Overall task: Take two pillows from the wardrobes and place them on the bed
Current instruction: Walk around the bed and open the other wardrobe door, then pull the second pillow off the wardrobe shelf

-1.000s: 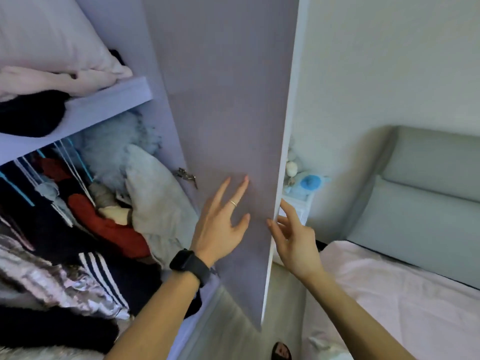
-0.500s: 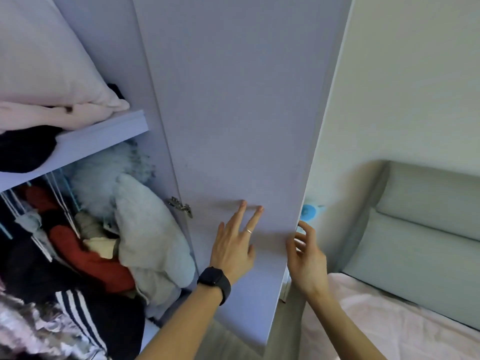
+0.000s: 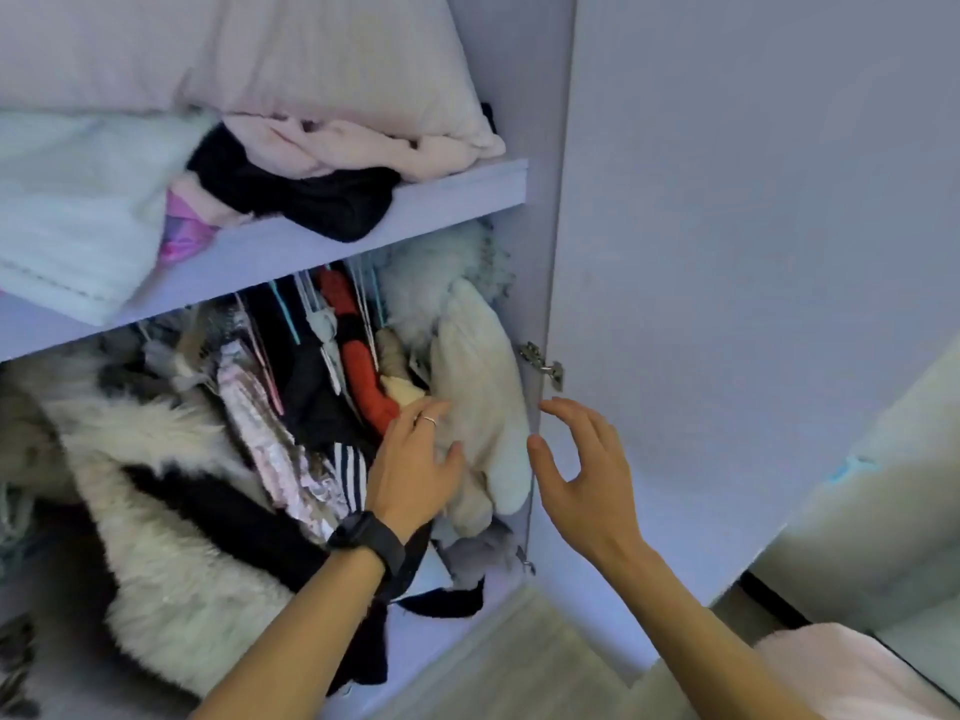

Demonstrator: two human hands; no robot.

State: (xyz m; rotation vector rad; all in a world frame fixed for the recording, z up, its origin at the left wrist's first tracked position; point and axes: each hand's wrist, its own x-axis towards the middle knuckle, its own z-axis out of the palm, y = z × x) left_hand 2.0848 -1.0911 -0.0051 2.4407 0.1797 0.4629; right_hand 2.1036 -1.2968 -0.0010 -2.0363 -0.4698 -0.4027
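A pale pink pillow (image 3: 332,59) lies on the wardrobe's upper shelf (image 3: 447,197), on top of folded clothes. Below the shelf, a cream padded garment (image 3: 483,387) hangs at the right end of the rail. My left hand (image 3: 415,465), with a black watch and a ring, rests flat against that garment's left side, holding nothing. My right hand (image 3: 582,470) hovers with spread fingers just right of it, in front of the open wardrobe door (image 3: 753,252). A corner of the bed (image 3: 852,672) with pink bedding shows at the bottom right.
Folded white, pink and black clothes (image 3: 291,184) crowd the upper shelf. Hanging clothes and a shaggy white and black fur coat (image 3: 156,511) fill the lower space. A metal hinge (image 3: 543,363) sits on the door's inner edge. Wooden floor (image 3: 519,662) lies below.
The door has swung wide open and the view turned left into the wardrobe. Both hands left the door; my left hand moved onto the hanging cream garment, my right hand beside it.
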